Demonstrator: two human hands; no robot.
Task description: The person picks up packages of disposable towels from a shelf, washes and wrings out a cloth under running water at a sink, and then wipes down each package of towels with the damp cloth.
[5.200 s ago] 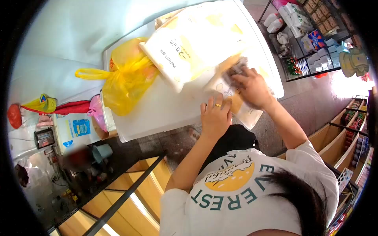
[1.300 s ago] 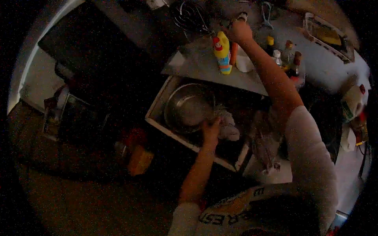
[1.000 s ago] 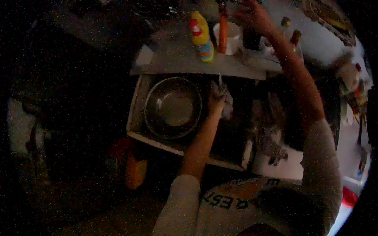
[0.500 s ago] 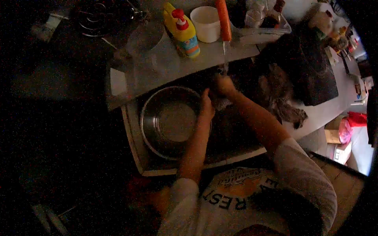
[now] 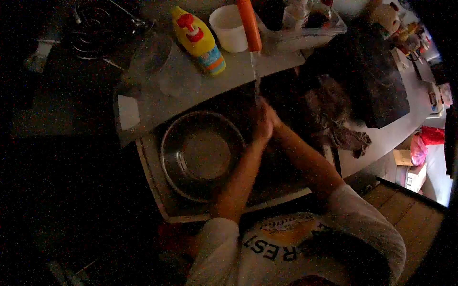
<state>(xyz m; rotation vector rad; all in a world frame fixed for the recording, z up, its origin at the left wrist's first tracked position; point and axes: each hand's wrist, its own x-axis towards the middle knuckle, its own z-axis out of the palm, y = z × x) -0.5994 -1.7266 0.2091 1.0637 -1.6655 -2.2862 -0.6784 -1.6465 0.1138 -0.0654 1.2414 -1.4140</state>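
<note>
Water (image 5: 256,71) runs from an orange tube (image 5: 250,26) down to my two hands, which are pressed together over the dark sink. My left hand (image 5: 263,125) lies against my right hand (image 5: 271,116), palms facing. The fingers are dim and blurred, so whether a cloth or anything else is between them cannot be made out. Left of the hands, a round metal basin (image 5: 205,155) sits in the sink (image 5: 157,202).
Behind the sink stand a yellow bottle with a red pump (image 5: 199,42), a white tub (image 5: 230,29) and a clear tray (image 5: 305,38) of bottles. A crumpled cloth (image 5: 350,138) lies on the right. A coiled dark object (image 5: 90,35) is at the upper left.
The scene has changed from a bright table with packages to a dark sink. My right hand has come down from behind the sink to meet my left. Water now runs from the orange tube.
</note>
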